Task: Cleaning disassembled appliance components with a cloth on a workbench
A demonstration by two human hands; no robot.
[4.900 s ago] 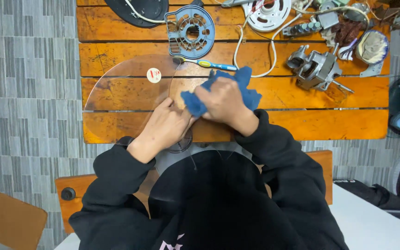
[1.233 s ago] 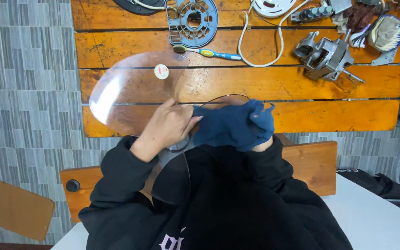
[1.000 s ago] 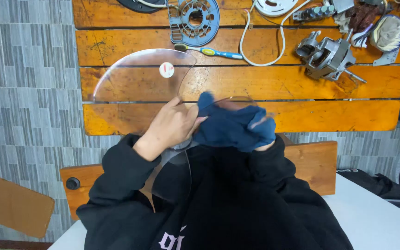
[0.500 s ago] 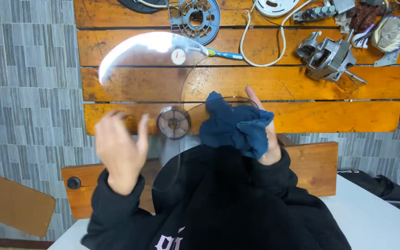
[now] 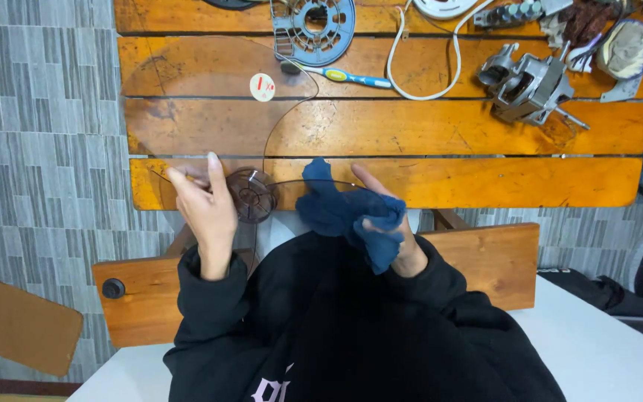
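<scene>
Over bench edge: left hand [image 5: 206, 212] apparently gripping clear fan blade [image 5: 202, 112]; right hand [image 5: 396, 238] holding blue cloth [image 5: 344, 212].

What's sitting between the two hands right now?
In the head view, the smoky hub of the clear fan blade lies between the left hand and the right hand, which holds the blue cloth.

Cloth [image 5: 351, 216]: dark blue; fan blade [image 5: 210, 112]: clear, with a round white sticker [image 5: 262, 87] marked red and a smoky brown hub [image 5: 251, 196]. Table [image 5: 485, 134]: orange-stained wooden slats. At its far edge, toothbrush [image 5: 340, 74] blue and yellow, motor [image 5: 530, 85] bare grey metal.
</scene>
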